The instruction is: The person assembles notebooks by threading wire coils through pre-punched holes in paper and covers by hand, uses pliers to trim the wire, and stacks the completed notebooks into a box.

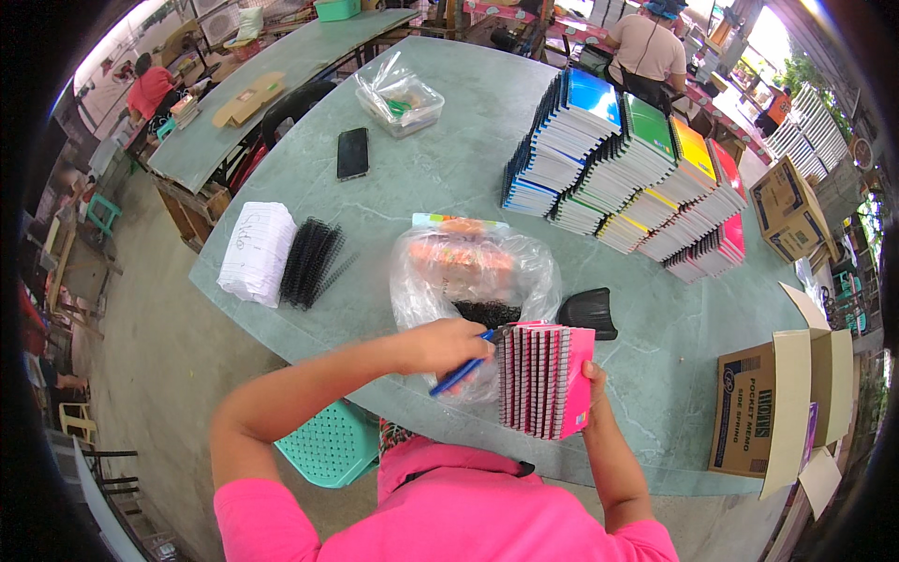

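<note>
My left hand [445, 347] is closed around blue-handled pliers [461, 375]. The tip of the pliers meets the top left corner of a bundle of small pink spiral notebooks [548, 386]. These notebooks stand side by side, their wire-bound edges turned to the left. My right hand [594, 391] grips the bundle from its right side, thumb on the pink cover. Just beyond lies a clear plastic bag [534, 267] with black coils [487, 314] at its near side and something orange inside. A black scoop-like tray [588, 314] sits right of the bag.
Tall stacks of spiral notebooks [627, 140] in blue, green, yellow and red fill the far right. Open cardboard box [744, 407] stands at the right edge. Leftward lie a phone [352, 154], white paper bundle [253, 253], black coils [311, 262] and clear tub [403, 108].
</note>
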A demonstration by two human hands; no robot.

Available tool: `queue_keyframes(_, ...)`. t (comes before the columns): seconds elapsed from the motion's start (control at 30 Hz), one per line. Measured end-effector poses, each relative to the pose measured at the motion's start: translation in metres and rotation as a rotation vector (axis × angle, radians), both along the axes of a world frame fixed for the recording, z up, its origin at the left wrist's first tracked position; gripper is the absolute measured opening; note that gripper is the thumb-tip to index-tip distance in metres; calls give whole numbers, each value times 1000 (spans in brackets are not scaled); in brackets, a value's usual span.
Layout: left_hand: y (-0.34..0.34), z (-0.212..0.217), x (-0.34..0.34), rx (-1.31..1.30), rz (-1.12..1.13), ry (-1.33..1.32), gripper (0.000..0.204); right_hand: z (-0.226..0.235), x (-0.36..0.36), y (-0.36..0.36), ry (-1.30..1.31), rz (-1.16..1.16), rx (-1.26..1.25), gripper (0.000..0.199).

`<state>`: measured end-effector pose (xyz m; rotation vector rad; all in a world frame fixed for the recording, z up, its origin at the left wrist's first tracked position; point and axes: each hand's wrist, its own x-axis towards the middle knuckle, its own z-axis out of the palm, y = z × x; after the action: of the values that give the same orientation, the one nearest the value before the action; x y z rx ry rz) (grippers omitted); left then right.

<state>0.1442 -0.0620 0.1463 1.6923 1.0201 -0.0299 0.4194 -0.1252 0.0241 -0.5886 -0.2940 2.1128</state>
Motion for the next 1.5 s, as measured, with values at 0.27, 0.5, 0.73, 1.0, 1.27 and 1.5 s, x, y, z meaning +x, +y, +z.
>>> queue_keyframes(0.27, 1, -11, -10, -398, 110, -210, 36, -6, 3, 3, 27, -3, 75, 61)
queue_keyframes(0.5, -2, -17, -5, 19, -8, -28, 36, 8, -4, 3, -14, 29, 46, 67)
queue_keyframes(0.73, 5, -11, -6, -376, 94, -156, 42, 3, 1, 0, -56, 6, 9, 66)
queue_keyframes(1.0, 8, -13, -12, -897, 197, -386, 40, 6, -2, 2, -70, 9, 21, 66)
queue_keyframes(1.27, -18, -16, 5, 802, -48, 210, 43, -3, 3, 1, -80, 5, 11, 66)
queue_keyframes(1.5, 1, 0, -7, -548, 114, -257, 45, 0, 3, 4, -25, 52, 32, 65)
